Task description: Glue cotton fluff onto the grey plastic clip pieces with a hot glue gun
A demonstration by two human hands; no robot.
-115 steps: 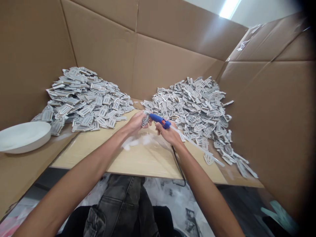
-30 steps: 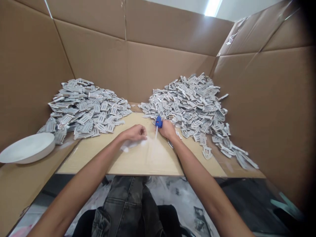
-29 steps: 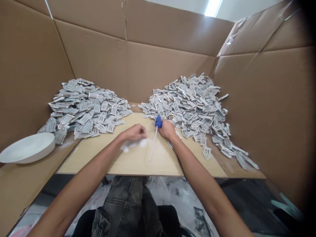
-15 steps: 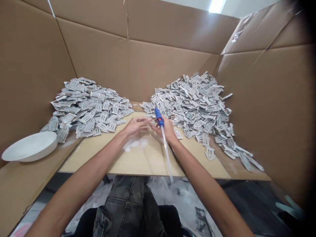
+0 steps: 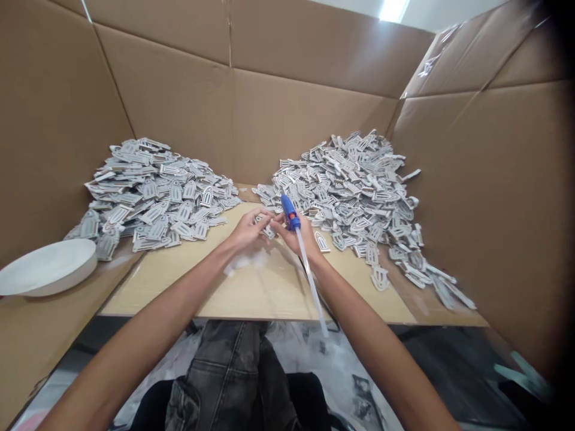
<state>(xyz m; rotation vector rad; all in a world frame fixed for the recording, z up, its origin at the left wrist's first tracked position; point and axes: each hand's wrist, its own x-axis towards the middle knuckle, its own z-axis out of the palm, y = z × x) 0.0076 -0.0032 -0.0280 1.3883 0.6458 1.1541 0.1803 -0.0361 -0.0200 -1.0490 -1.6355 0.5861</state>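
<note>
My right hand [image 5: 299,235] is wrapped around a blue hot glue gun [image 5: 290,211], its nozzle pointing up and away. A long translucent glue stick [image 5: 313,281] sticks out of the gun's back end toward me. Pinched in the fingers of my left hand [image 5: 249,230] is a small grey-white arched window piece [image 5: 265,227]. Fingertips of my right hand also reach this piece, and part of it is hidden by the fingers. White fluffy bits [image 5: 249,261] lie on the board below my left hand.
Heaps of similar arched pieces lie at the left [image 5: 166,194] and right [image 5: 354,185]. One loose piece [image 5: 322,242] lies by my right wrist. A white bowl [image 5: 49,284] stands at the far left. Cardboard walls [image 5: 314,114] surround the tan board [image 5: 171,287].
The arched piece between my hands now shows more clearly. The glue stick's rear end has swung slightly right. The view has shifted a little.
</note>
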